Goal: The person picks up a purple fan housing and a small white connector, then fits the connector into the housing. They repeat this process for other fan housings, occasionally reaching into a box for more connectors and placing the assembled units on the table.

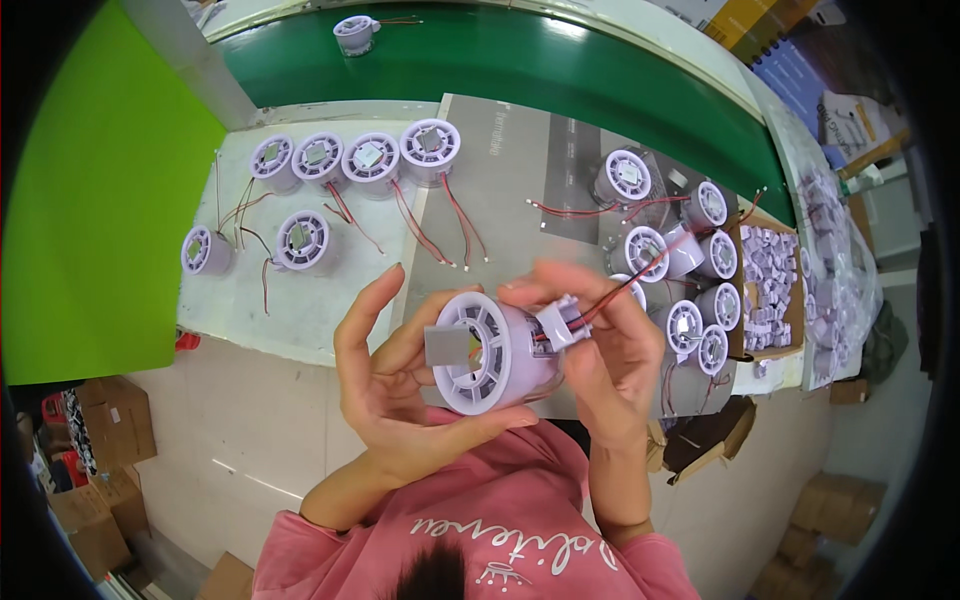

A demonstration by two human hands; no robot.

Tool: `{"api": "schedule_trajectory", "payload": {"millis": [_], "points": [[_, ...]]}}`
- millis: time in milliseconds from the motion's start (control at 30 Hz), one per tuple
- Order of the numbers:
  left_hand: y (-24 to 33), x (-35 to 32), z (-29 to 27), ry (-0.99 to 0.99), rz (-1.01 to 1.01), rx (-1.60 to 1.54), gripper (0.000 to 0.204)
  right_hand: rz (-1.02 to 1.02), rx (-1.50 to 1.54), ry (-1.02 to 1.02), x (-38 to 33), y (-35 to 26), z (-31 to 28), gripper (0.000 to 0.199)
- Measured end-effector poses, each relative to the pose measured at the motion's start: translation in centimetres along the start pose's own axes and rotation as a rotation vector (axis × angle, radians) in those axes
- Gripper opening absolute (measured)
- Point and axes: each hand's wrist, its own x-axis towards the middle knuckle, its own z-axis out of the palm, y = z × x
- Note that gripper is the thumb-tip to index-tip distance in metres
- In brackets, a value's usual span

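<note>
My left hand [395,385] cradles a white round plastic housing [490,352] with a slotted rim and a grey square plate in its middle, held sideways above my lap. My right hand [600,350] grips the back of the same housing and pinches a small white connector block [560,322] against it. Red and black wires [640,275] run from that block up toward the table.
On the white table [240,300], several finished housings [370,158] lie in rows at the left, and more housings [700,290] are piled at the right. A cardboard box [768,275] of small white parts stands far right. A green conveyor belt [520,60] carries one housing [353,32].
</note>
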Motion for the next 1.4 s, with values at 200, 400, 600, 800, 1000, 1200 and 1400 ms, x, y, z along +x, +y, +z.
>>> {"api": "schedule_trajectory", "payload": {"millis": [200,400,600,800,1000,1200,1400], "points": [[0.8,0.4,0.6,-0.038,-0.037,0.017,0.117,0.017,0.073,0.127,-0.9,-0.4,0.2,0.036],[1.0,0.6,0.6,-0.080,0.015,0.072,0.117,-0.044,-0.066,0.218,-2.0,-0.2,-0.2,0.043],[1.1,0.4,1.6,0.003,-0.067,0.021,0.118,-0.143,-0.045,0.409,-1.8,0.9,1.0,0.032],[1.2,0.3,1.6,0.021,-0.135,-0.112,0.120,-0.492,-0.346,0.446,-1.1,2.1,1.5,0.029],[1.4,0.4,1.3,0.074,-0.155,-0.168,0.118,-0.594,-0.756,0.447,-0.4,1.2,1.6,0.027],[1.1,0.2,0.6,0.127,-0.118,-0.165,0.113,-0.462,-0.981,0.097,-0.7,-1.9,1.4,0.049],[1.4,0.7,0.5,0.167,-0.275,-0.225,0.106,-0.254,-1.060,-0.094,0.0,-2.5,1.6,0.072]]}}
